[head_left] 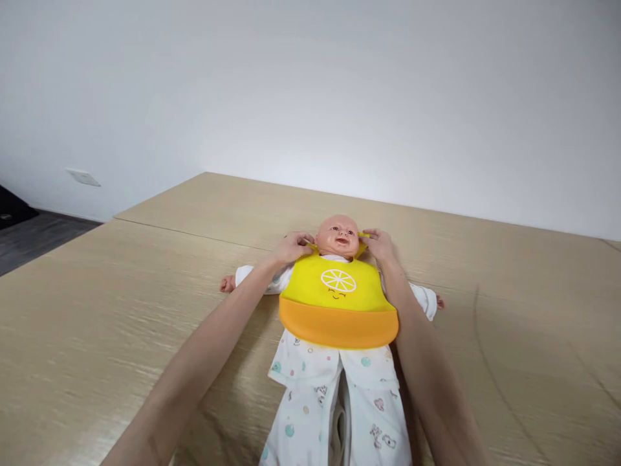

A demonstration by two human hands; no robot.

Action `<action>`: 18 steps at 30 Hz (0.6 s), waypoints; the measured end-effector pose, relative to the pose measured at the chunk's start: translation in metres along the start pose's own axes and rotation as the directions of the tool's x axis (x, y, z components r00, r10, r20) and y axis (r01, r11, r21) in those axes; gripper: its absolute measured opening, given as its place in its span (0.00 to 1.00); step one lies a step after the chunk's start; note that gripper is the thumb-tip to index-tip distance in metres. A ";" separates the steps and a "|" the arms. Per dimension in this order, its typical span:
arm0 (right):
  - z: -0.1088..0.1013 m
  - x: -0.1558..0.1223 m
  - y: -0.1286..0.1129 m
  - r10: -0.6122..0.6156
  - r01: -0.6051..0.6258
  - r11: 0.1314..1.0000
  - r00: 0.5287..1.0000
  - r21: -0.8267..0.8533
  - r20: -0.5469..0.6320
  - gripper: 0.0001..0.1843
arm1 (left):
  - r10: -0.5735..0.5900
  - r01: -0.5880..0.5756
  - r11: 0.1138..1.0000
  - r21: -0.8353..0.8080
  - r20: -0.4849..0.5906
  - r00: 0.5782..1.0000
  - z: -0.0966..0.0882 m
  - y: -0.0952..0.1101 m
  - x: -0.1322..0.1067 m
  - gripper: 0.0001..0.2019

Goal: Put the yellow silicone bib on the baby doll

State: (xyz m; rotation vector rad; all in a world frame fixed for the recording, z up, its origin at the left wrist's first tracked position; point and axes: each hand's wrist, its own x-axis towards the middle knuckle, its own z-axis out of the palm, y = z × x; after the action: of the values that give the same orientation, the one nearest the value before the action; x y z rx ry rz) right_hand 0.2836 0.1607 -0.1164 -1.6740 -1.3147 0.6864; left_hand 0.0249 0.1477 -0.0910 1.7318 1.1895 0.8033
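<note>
A baby doll (338, 234) lies on its back with its head away from me, dressed in a white printed outfit (310, 388). Over its chest is a yellow bib (310, 278) with a citrus-slice print and an orange catch pocket (339, 323). My left hand (294, 246) is closed on the bib's neck strap at the left of the doll's neck. On the other side, my right hand (378, 244) pinches the right strap, whose yellow end shows beside the head. The back of the neck is hidden.
The doll rests on a pale wooden table (121, 304) with a seam across it. Behind the table stands a plain wall (339, 97) with a white wall plate (83, 177) at left. A black object (14, 207) sits on the dark floor (53, 236).
</note>
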 end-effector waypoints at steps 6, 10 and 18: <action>-0.001 0.000 -0.008 -0.080 0.152 0.960 0.954 0.237 -0.289 0.18 | -0.009 0.004 1.000 -0.031 -0.147 0.989 -0.010 0.010 0.001 0.10; -0.002 -0.001 -0.012 -0.109 0.203 0.944 0.936 0.261 -0.336 0.17 | 0.006 -0.013 0.999 -0.039 -0.187 0.982 -0.013 0.016 -0.002 0.09; -0.003 -0.002 -0.006 -0.148 0.181 0.979 0.944 0.091 -0.294 0.18 | -0.001 -0.008 0.998 -0.058 -0.148 0.989 -0.003 0.006 0.001 0.10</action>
State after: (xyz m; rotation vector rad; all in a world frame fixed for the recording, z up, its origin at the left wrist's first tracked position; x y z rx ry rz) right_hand 0.2829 0.1587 -0.1094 -1.4853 -1.1675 0.3965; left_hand 0.0248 0.1487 -0.0840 1.6503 1.2483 0.9732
